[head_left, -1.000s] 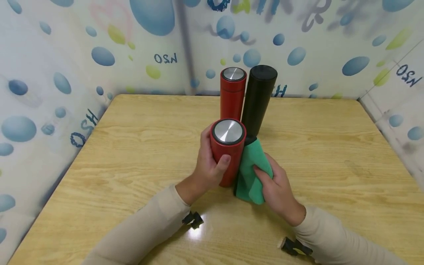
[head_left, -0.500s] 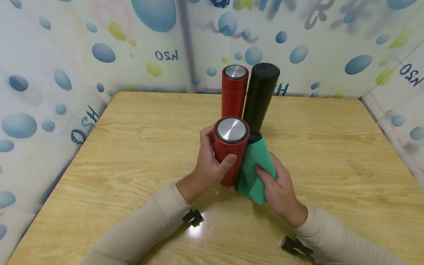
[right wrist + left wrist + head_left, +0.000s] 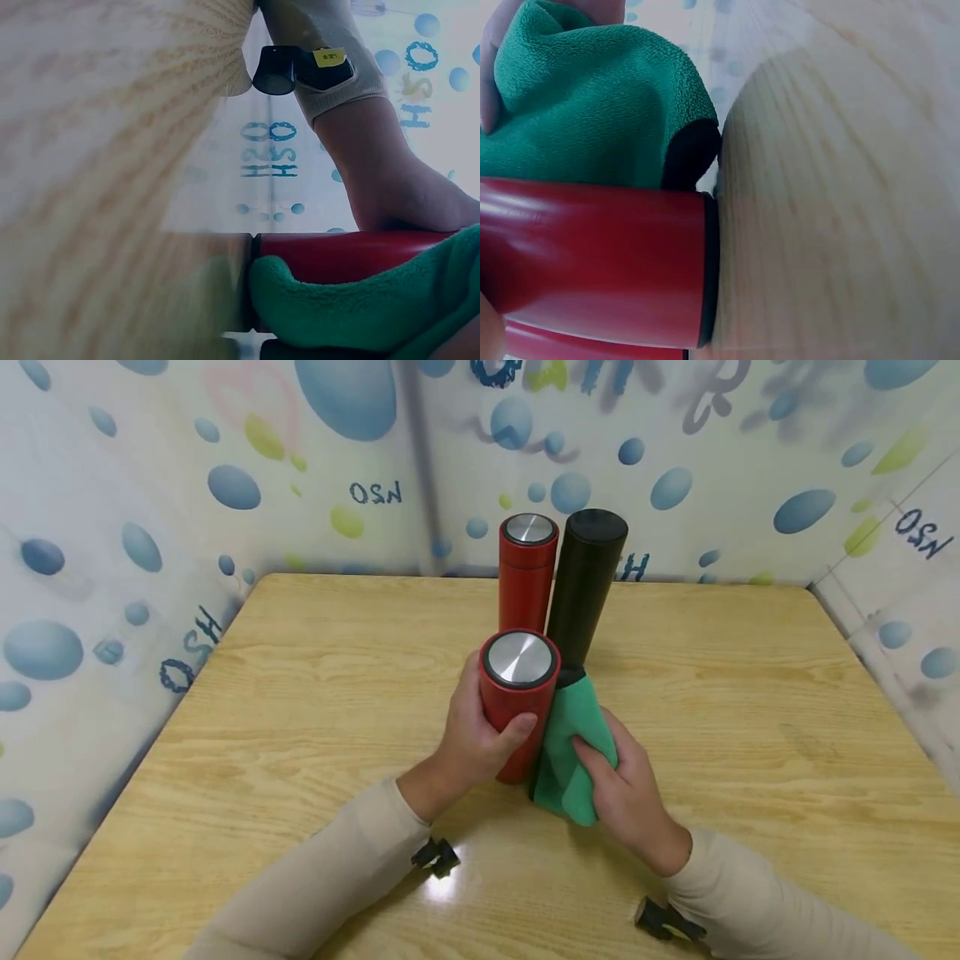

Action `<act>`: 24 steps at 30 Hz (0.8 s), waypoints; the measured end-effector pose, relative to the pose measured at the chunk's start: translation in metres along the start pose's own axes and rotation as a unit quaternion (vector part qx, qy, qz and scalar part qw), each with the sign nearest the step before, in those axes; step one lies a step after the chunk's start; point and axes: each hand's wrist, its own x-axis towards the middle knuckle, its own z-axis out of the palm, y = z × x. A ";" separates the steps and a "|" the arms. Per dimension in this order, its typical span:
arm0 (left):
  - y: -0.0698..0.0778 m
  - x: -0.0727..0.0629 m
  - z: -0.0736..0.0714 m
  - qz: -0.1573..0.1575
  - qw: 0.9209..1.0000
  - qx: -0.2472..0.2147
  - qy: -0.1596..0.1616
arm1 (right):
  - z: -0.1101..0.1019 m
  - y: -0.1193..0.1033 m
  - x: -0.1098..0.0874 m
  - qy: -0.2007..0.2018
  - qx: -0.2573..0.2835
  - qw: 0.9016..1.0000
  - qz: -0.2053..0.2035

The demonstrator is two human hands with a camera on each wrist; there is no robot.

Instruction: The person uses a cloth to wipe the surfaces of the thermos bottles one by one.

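Note:
A red thermos [image 3: 521,660] with a brushed-metal lid top stands upright at the front of a close cluster. My left hand [image 3: 480,735] grips it from the left, thumb across its near side. A green cloth [image 3: 573,743] is pinched in my right hand [image 3: 630,785], thumb on top, right beside this thermos. Black shows above and below the cloth; the black thing [image 3: 694,154] under it is mostly hidden, so its kind is unclear. Behind stand a second red thermos [image 3: 527,577] and a tall black cylindrical bottle [image 3: 588,585].
The bottles stand on a light wood-grain table [image 3: 300,693]. A patterned wall covering [image 3: 300,460] with blue and green spots closes off the back and sides. Small black devices [image 3: 667,920] sit at both wrists, below the sleeves.
The front red thermos and my left thumb have shifted slightly right. My right hand keeps hold of the cloth with barely any movement. The head view tilted a little and came back.

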 end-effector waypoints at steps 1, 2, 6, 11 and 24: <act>0.000 0.000 0.000 -0.002 1.000 0.000 0.000 | 0.000 0.000 -0.001 0.006 -0.001 1.000 -0.005; 0.000 -0.001 0.001 -0.003 1.000 0.001 0.001 | 0.000 -0.001 -0.002 0.011 -0.002 1.000 -0.011; 0.001 0.001 0.001 -0.001 1.000 -0.006 0.000 | 0.000 -0.004 -0.005 0.026 -0.005 0.999 -0.042; 0.000 0.000 0.002 -0.003 1.000 -0.007 0.001 | 0.000 -0.004 -0.007 0.010 0.001 0.997 -0.076; 0.000 -0.002 0.001 -0.017 1.000 -0.021 -0.004 | 0.000 0.000 -0.001 -0.039 -0.001 0.999 0.000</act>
